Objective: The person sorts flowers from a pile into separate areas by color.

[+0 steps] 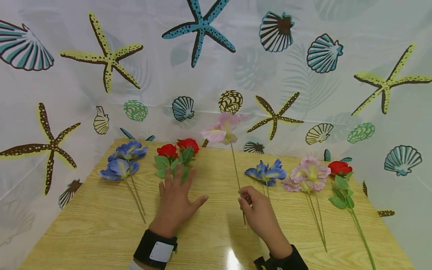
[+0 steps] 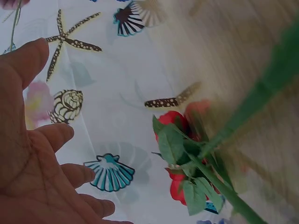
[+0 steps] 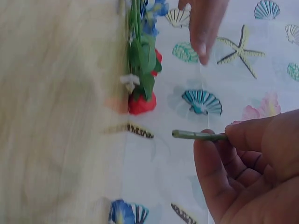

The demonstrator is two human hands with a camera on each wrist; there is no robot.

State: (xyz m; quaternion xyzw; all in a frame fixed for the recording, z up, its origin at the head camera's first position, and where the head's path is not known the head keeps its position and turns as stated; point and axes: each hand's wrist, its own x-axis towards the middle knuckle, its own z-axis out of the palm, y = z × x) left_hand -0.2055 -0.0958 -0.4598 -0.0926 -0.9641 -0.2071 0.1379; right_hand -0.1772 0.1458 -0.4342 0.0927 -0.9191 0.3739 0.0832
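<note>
My right hand (image 1: 260,213) pinches the thin stem of a pink artificial flower (image 1: 222,131), its bloom raised and the stem standing nearly upright. In the right wrist view, the cut end of the green stem (image 3: 190,135) pokes out past the thumb and fingertips. My left hand (image 1: 176,204) has its fingers spread and holds nothing. In the head view its fingertips overlap the leaves of two red roses (image 1: 187,145), whose lower stems it hides. The left wrist view shows the rose stems (image 2: 229,191) beside the open palm.
Two blue flowers (image 1: 123,168) lie on the wooden table (image 1: 84,228) at the left. Across its right side lie blue flowers (image 1: 266,172), pink flowers (image 1: 309,174) and a red rose (image 1: 340,168) on a long green stem. A cloth printed with starfish and shells (image 1: 202,75) hangs behind.
</note>
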